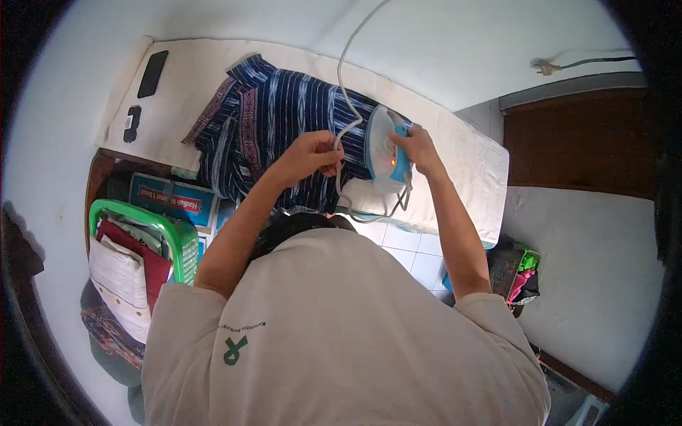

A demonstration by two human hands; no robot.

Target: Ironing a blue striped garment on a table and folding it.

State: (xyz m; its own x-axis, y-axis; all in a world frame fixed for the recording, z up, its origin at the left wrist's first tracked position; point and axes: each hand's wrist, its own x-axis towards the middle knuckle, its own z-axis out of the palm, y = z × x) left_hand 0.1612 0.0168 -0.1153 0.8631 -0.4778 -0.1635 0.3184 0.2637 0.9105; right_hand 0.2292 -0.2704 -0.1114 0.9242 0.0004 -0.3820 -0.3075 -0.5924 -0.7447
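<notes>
My right hand (423, 150) grips the handle of a white and blue electric iron (379, 146), on which a small orange light glows. The iron is at the right end of a dark blue striped woven shirt (295, 112); whether its soleplate touches the cloth I cannot tell. Between the fingers of my left hand (314, 154) runs the iron's pale cord (350, 104), held above the shirt. From there the cord loops down near the table's front edge and back to the iron. The shirt's collar and red patterned bands lie to the left, its near part bunched at the edge.
Cream cloth (469, 175) covers the table, set against the wall. A black phone (153, 74) and a small dark device (132, 124) lie at its left end. A green basket (184, 250) of folded clothes stands front left, by a blue box (173, 199). A plug (547, 67) hangs right.
</notes>
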